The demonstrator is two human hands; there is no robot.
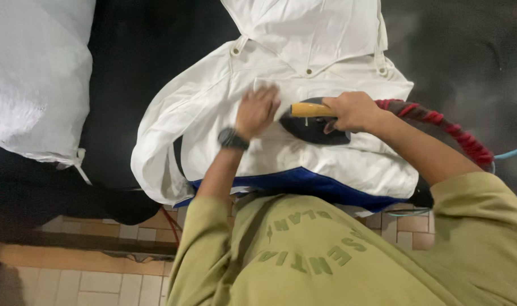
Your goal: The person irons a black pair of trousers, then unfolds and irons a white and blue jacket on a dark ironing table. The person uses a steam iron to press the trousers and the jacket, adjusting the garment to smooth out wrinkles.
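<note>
Right hand (353,111) gripping yellow-handled black iron (312,122) on white cotton jacket (304,85); left hand (257,111) pressed flat, fingers spread, holding nothing.

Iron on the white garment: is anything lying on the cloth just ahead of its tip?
Yes. The left hand lies flat on the white garment right at the tip of the iron, which the right hand grips by its yellow handle. Otherwise only cloth.
</note>
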